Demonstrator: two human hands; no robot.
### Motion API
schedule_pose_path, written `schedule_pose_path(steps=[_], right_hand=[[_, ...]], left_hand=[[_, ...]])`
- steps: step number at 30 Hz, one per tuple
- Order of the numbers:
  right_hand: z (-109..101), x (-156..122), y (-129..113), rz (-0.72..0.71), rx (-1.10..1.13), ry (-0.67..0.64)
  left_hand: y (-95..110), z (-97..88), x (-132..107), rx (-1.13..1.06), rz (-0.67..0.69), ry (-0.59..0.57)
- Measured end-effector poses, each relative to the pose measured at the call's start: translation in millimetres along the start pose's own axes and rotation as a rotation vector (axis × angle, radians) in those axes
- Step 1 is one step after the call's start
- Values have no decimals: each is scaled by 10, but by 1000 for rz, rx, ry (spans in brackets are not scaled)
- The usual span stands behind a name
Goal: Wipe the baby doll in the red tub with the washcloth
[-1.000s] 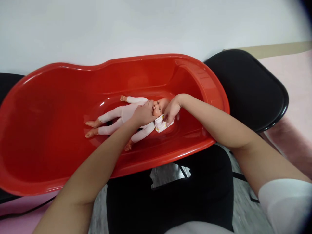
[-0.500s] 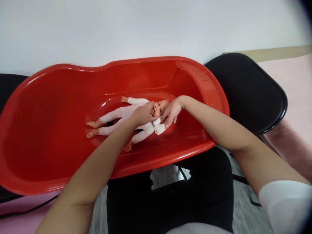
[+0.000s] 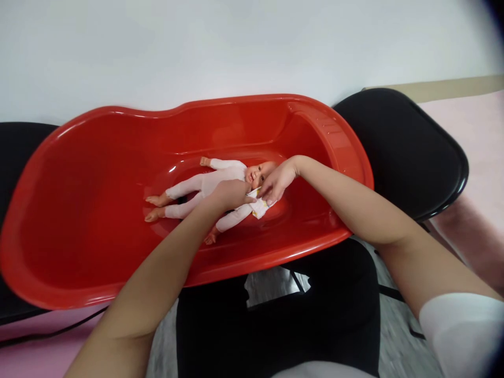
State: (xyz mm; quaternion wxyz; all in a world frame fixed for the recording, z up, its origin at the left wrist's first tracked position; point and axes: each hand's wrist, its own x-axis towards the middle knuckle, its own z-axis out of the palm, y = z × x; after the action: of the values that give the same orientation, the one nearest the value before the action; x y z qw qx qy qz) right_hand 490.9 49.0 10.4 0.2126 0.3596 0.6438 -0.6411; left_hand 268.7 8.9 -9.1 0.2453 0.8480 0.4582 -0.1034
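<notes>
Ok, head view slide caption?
Left hand and right hand at a patterned cloth beside a baby doll lying in a red bathtub.

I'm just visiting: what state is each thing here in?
Doll: face-up, clothed, arms out from its sides.
Cloth: creased, beside the doll's head.
Tub: upright, doll inside.
Left hand: by the cloth, grip unclear.
Right hand: fingers bent at the cloth, grip unclear.
Black seat: partly hidden behind the tub.

Pretty plain pale wall [image 3: 236,47] behind the fingers [image 3: 271,196], black seat [image 3: 401,152] off to their right, pink covering [image 3: 482,126] past that, kinda streaky grey floor [image 3: 396,349] below them.
</notes>
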Motion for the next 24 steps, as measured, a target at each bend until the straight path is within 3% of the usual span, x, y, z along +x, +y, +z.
schedule_pose_path(steps=[3, 7, 9, 11, 14, 16, 19, 21, 24], right_hand=[[-3, 13, -2, -100, -56, 36], [-31, -2, -45, -312, -73, 139], [-58, -26, -73, -398, -82, 250], [-88, -47, -91, -428, -114, 417], [-115, -36, -80, -371, -282, 639], [-108, 13, -48, -289, -462, 663], [-53, 118, 2, -156, -671, 617], [-4, 173, 17, -88, -721, 620], [51, 207, 5, -22, -736, 623]], left_hand=[[-38, -64, -27, 88, -17, -83], [-157, -343, -178, 114, -215, -103], [-233, -449, -246, 148, -321, -91], [-307, -491, -285, 158, -423, -50], [-382, -454, -288, 84, -494, 141], [-391, -395, -259, 40, -487, 281], [-359, -292, -181, 32, -441, 387], [-346, -222, -117, 15, -345, 409], [-379, -116, -22, -6, -121, 345]])
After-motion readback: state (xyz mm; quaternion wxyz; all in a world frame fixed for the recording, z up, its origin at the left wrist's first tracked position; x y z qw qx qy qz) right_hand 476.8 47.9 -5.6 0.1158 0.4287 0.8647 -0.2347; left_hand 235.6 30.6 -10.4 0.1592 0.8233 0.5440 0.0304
